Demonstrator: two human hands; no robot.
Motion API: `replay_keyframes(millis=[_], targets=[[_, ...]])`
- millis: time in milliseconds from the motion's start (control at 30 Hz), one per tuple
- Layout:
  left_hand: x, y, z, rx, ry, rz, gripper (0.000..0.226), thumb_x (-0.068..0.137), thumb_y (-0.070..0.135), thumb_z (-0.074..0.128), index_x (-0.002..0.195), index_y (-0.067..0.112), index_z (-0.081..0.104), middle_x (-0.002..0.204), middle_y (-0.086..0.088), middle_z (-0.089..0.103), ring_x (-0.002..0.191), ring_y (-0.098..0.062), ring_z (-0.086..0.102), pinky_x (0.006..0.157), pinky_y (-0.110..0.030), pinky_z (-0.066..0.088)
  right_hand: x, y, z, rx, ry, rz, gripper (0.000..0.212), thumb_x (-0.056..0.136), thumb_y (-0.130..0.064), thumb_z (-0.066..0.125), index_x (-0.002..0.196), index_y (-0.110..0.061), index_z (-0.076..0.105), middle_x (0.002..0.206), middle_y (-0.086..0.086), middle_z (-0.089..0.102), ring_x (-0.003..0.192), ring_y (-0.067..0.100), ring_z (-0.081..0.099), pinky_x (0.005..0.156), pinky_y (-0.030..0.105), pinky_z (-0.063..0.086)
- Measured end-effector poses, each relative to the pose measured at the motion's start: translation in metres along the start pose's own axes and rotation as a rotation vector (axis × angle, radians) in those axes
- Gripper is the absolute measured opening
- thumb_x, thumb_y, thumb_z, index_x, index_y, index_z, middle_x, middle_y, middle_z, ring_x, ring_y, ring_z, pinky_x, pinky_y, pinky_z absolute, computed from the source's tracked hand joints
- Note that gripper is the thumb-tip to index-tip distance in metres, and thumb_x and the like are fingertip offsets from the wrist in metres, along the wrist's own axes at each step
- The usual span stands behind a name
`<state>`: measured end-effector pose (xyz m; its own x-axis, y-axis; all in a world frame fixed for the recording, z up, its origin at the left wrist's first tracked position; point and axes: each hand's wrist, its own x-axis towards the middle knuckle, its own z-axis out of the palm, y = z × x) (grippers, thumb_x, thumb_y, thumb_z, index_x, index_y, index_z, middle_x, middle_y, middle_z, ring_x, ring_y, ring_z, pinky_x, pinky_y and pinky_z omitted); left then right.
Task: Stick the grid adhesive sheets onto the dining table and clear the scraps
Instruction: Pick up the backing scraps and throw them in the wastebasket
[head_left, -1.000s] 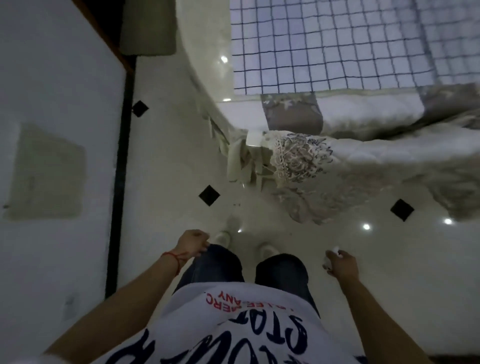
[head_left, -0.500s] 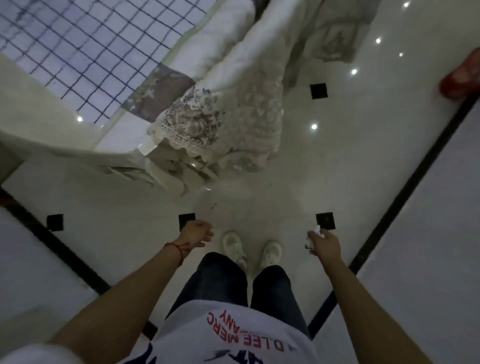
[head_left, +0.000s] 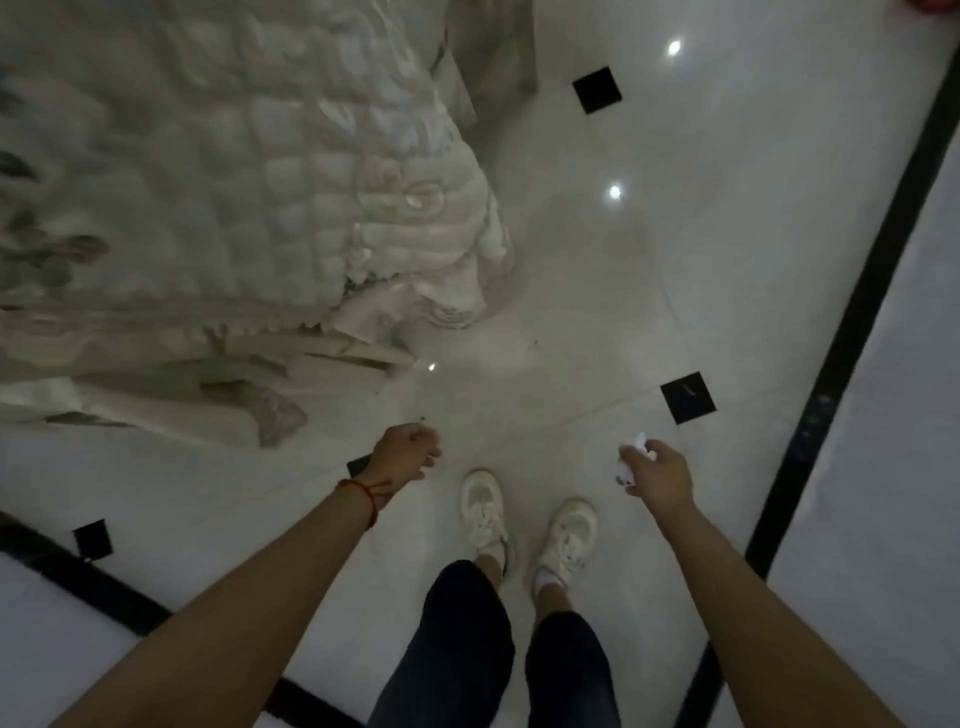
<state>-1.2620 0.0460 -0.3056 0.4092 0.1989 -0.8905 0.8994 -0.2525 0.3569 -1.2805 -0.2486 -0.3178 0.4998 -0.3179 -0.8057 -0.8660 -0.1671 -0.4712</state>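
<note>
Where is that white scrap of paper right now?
In the head view, the scrap is pinched in the right hand, low and right of centre, above the white shoes and just below a black floor tile.

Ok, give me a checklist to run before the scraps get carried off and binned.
1. Scrap held in right hand: ok, fingers curled round white paper.
2. Left hand free for more: cannot tell, loosely curled, blurred.
3. Floor ahead of the shoes clear: ok.
4. Draped tablecloth away from the feet: ok.
5. Bin in sight: not ok, none visible.
6. Grid sheets stuck flat: cannot tell, tabletop out of view.
</note>
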Motion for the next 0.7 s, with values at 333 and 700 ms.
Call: replay_keyframes(millis=[333, 700], targets=[[0.209, -0.014, 0.048, 0.180, 0.126, 0.182, 0.015, 0.091, 0.020, 0.052, 0.096, 0.010, 0.062, 0.093, -0.011, 0.061, 0.086, -0.025, 0.056, 0.075, -0.033, 0.046, 0.167, 0.071, 0.083, -0.094, -0.016, -0.083, 0.032, 0.091, -0.021, 0.052, 0.063, -0.007, 0.049, 0.061, 0.009, 0.058, 0.062, 0.023, 0.058, 0.074, 0.037, 0.050], [0.433, -0.023, 0.080, 0.635, 0.369, 0.459, 0.062, 0.084, 0.033, 0.064, 0.138, 0.015, 0.041, 0.146, -0.017, 0.038, 0.135, -0.033, 0.032, 0.110, -0.039, 0.027, 0.347, 0.098, 0.141, -0.268, -0.027, -0.362, 0.031, 0.091, -0.024, 0.051, 0.076, 0.002, 0.058, 0.079, 0.024, 0.066, 0.072, 0.034, 0.060, 0.061, 0.029, 0.037]])
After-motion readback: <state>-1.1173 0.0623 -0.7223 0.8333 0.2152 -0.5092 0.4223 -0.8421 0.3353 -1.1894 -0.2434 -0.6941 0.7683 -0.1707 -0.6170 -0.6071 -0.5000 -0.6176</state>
